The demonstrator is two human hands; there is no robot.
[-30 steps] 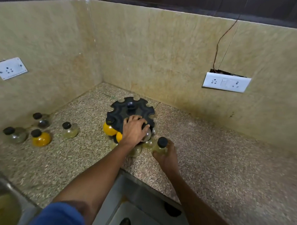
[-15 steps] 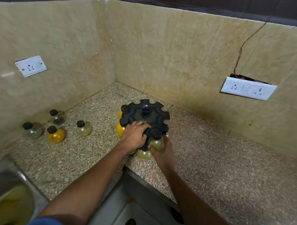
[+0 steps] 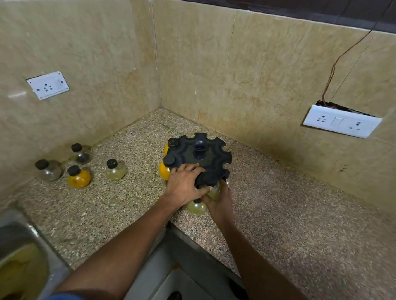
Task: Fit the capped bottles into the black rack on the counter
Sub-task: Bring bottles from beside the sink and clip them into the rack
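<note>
A round black rack (image 3: 206,153) with notched slots stands on the speckled counter (image 3: 280,210) near the corner. Two orange bottles hang in its left slots (image 3: 164,170). My left hand (image 3: 184,183) presses flat on the rack's near edge. My right hand (image 3: 219,199) grips a pale capped bottle (image 3: 213,189) whose black cap sits in a near slot. Another pale bottle (image 3: 196,207) hangs lower, beneath my hands. Several loose capped bottles stand to the left, among them an orange one (image 3: 78,177) and a pale one (image 3: 115,170).
The counter's front edge runs just below my hands, with a floor gap beneath. A steel sink (image 3: 11,255) lies at the lower left. Wall sockets sit on the left wall (image 3: 48,84) and on the right wall (image 3: 341,121).
My right hand carried the pale bottle from the counter up against the rack, and its cap now sits in a near slot. My left hand stays on the rack. The camera shifted left.
</note>
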